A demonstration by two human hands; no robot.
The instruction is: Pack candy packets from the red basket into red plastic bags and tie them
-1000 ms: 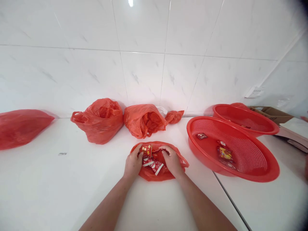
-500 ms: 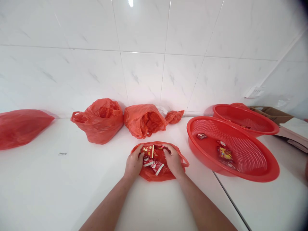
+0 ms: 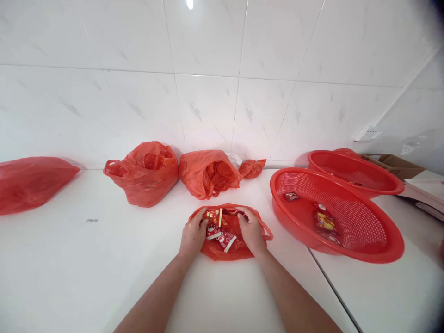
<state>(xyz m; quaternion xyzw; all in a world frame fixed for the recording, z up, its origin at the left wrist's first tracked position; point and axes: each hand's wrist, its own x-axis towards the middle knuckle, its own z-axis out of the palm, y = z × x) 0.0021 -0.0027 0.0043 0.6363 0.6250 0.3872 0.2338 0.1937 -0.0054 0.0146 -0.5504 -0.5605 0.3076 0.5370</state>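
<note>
A red plastic bag (image 3: 225, 254) lies on the table in front of me with its mouth spread open. Inside it are several small wrapped snack packets, among them a red and gold packet (image 3: 212, 216) and a red and white packet (image 3: 226, 240). My left hand (image 3: 193, 235) reaches over the bag's left side, its thumb and fingers closed on the left end of the red and gold packet. At the right side of the opening, my right hand (image 3: 252, 232) has its fingers bent together beside a dark red packet; what they grip is partly hidden.
At the right, a red plastic basket (image 3: 360, 255) holds a few packets. A second red basket (image 3: 388, 187) and a cardboard box (image 3: 393, 162) stand behind it. Along the tiled wall lie red bags (image 3: 144, 182), (image 3: 194, 173), (image 3: 253, 168), plus a bag (image 3: 34, 182) at far left.
The red and gold packet has shifted slightly right inside the bag. The fingers of my right hand have moved a little right. In the last half second the hands have barely moved.
</note>
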